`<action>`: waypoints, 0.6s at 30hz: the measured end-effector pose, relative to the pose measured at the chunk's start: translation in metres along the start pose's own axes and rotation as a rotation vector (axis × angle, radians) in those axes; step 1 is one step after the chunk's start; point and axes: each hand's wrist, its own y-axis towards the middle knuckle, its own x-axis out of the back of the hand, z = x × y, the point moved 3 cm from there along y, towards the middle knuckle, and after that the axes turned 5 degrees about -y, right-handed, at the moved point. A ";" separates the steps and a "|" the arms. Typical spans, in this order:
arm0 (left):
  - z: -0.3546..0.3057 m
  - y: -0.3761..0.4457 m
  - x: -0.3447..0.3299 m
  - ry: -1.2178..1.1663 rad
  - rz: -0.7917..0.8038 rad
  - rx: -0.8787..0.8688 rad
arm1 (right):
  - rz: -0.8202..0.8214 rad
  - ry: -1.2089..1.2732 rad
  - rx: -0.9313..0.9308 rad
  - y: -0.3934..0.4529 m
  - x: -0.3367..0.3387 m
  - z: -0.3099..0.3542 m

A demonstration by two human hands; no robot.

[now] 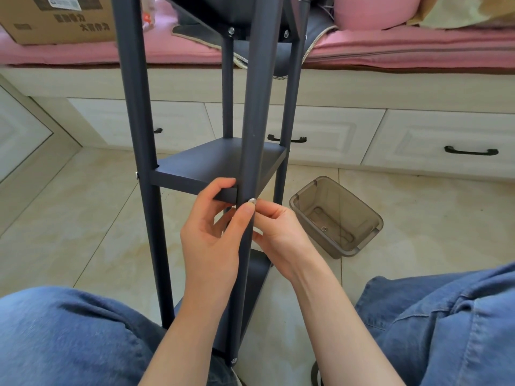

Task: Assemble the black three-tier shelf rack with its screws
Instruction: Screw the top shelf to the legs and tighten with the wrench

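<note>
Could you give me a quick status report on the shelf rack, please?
Left hand grips middle shelf corner. Right hand pinches screw at front post. Nothing obstructing.
</note>
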 end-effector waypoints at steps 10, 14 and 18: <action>-0.003 -0.005 -0.003 -0.054 -0.015 0.010 | -0.208 -0.082 -0.136 -0.008 0.036 -0.003; -0.003 -0.012 -0.005 -0.057 0.002 0.009 | -0.324 0.284 -0.210 -0.007 0.043 -0.005; 0.002 -0.022 -0.004 0.037 0.005 -0.025 | -0.261 0.440 -0.245 0.001 0.034 0.013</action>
